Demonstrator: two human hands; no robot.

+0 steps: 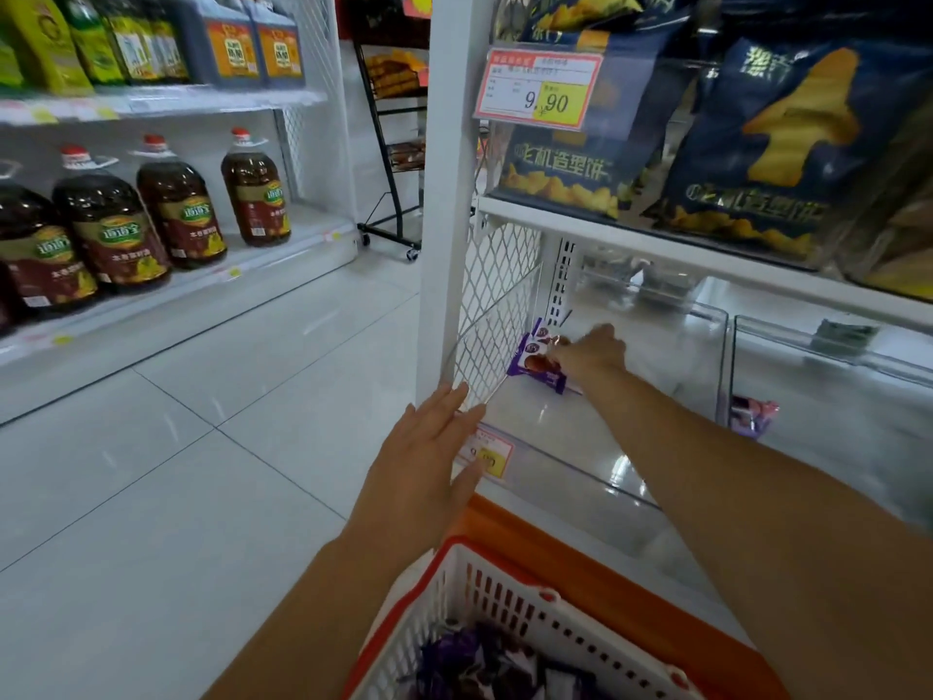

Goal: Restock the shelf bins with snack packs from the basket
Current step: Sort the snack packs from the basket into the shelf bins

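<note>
Right grip [589,354] pinches the snack pack [533,365] poking out left; open left grip [429,462] sits nearer the basket [505,591].

1. The snack pack [537,363] I held was purple, with a brown biscuit pictured on it.
2. My basket [530,613] had a white wall patterned with rows of slots and an orange-red rim; the packs [479,659] inside were purple.
3. The shelf's side mesh [500,305] was white, in a diamond lattice.
4. The price tag [537,88] above was white with a red border and a yellow panel.
5. The snack bags [787,144] on the upper shelf were navy blue with yellow shapes.
6. The oil bottles [176,209] across the aisle were dark brown, with red caps and green-and-gold labels.
7. The floor [202,447] was pale grey tile with thin dark seams.
</note>
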